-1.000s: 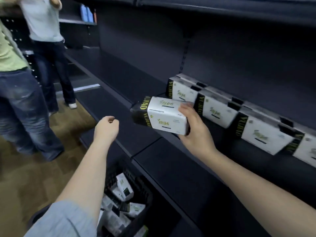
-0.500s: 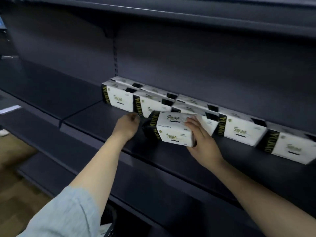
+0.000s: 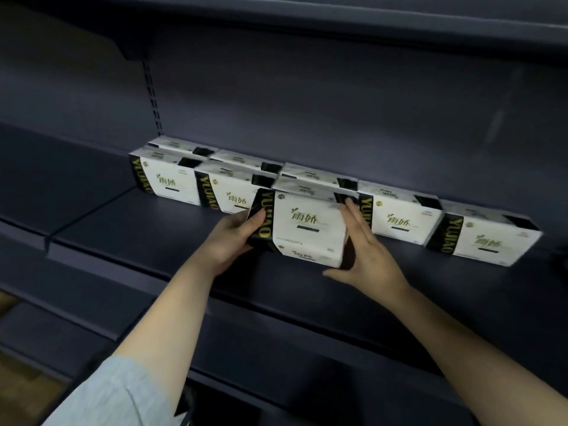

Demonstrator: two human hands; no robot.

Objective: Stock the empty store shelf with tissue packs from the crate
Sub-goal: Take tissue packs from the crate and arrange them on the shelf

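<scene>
On the dark shelf [image 3: 147, 238], a white tissue pack with black-and-gold ends [image 3: 307, 229] stands facing me, between my two hands. My left hand [image 3: 229, 241] grips its left end, with the thumb on the front face. Along its right end lies my right hand [image 3: 367, 253], fingers straight and thumb spread out below. The pack sits in a gap in the front row, between shelved packs on the left [image 3: 172, 182] [image 3: 229, 195] and on the right [image 3: 396, 218] [image 3: 485, 239]. More packs stand in a back row [image 3: 181, 146]. The crate is out of view.
The shelf runs on bare to the left of the packs. An upper shelf [image 3: 307, 20] overhangs close above. A lower shelf [image 3: 276, 348] juts out below my forearms. A slotted upright [image 3: 152, 96] divides the back panel. Wooden floor [image 3: 18, 385] shows at the bottom left.
My left hand has moved from beside the pack onto its left end. The pack now stands square to me in the front-row gap, and my right hand's fingers have straightened along its right end.
</scene>
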